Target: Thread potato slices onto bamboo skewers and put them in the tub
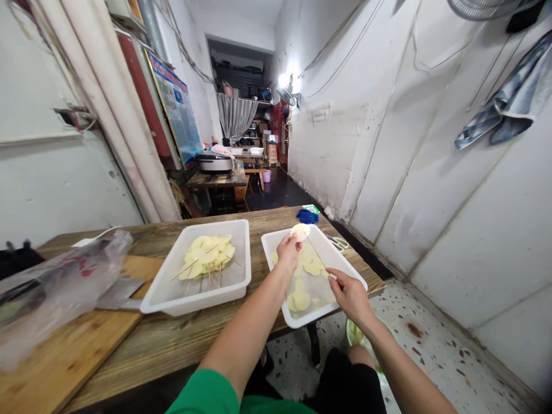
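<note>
My left hand (288,251) pinches a thin round potato slice (300,232) above the far part of the right white tray (297,321). In my right hand (347,292) is a thin wooden skewer (317,253), slanting up and left so that its tip meets the slice. Whether the tip has pierced it I cannot tell. Loose pale slices (301,299) lie in the right tray below my hands. In the left white tray (194,298), skewered slices (210,253) are heaped, with several sticks pointing outward.
Scissors (339,242) and a blue cloth (307,216) lie beside the right tray. On the left are a cutting board (107,328), a cleaver (118,294) and a plastic bag (64,293). A green-rimmed bin (350,328) stands below the table's right edge.
</note>
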A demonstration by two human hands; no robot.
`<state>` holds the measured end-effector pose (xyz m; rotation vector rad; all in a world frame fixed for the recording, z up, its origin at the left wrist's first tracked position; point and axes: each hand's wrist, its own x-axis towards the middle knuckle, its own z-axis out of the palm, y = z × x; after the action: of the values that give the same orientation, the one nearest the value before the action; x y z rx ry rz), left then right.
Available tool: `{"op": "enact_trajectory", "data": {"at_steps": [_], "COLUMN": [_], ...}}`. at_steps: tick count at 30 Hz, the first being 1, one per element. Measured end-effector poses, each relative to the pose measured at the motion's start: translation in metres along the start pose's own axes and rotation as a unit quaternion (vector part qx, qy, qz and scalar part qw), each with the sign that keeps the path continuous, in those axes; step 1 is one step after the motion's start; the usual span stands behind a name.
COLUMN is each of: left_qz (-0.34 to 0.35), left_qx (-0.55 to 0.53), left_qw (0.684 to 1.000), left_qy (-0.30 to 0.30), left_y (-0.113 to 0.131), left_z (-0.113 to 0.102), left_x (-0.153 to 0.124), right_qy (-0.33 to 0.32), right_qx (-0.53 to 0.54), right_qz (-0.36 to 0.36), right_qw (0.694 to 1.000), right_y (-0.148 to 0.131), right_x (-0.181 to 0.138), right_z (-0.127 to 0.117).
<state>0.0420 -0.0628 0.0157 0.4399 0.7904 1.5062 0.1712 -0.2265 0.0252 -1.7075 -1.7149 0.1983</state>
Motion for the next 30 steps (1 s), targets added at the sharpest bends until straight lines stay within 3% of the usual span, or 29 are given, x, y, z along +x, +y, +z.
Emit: {"op": "enact_trajectory", "data": {"at_steps": [9, 23, 30], "left_qz": [0.060, 0.086, 0.138], "left_qx": [0.044, 0.094, 0.157], "left_qw": [0.997, 0.992, 0.978], "left_qy": [0.019, 0.014, -0.002], "left_y": [-0.002, -0.006, -0.003], "left_z": [-0.005, -0.006, -0.004], "left_x": [0.006, 0.011, 0.005], "right_qy": [-0.069, -0.064, -0.066], "right_qx": [0.059, 0.057, 0.050], "right_qz": [0.006, -0.001, -0.002], "right_qw": [0.996, 0.996, 0.997], "right_y": [0.001, 0.003, 0.001], "right_x": [0.010, 0.010, 0.013], "right_z": [-0.005, -0.003, -0.004]}}
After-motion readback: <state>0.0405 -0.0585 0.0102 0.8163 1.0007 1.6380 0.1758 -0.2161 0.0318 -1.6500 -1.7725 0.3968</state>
